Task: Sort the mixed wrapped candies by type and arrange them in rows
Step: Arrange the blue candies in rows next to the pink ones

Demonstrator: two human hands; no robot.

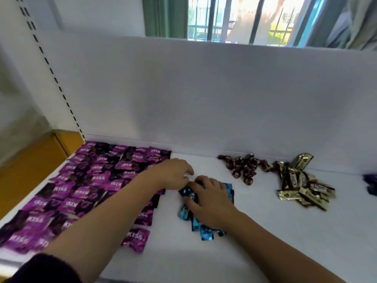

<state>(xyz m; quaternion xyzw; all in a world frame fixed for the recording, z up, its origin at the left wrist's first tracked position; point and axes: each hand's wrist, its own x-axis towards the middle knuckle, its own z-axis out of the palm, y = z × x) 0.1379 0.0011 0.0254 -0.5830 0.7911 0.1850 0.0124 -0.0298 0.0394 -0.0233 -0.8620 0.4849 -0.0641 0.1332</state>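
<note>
The blue candies (206, 233) lie in a near-to-far column on the white shelf (263, 203), directly under the right hand (212, 203), whose grip is open and flat on them, while the left hand (173, 174) curls at the column's far end, its grip impossible to tell.

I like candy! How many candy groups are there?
4: purple rows left, blue ones under the right hand, brown pile at back, gold pile right. A dark blue thing at the edge may be more.

Shelf (265, 231), purple candies (81, 180), blue candies (206, 233), brown candies (242, 166), gold candies (302, 190)
</note>
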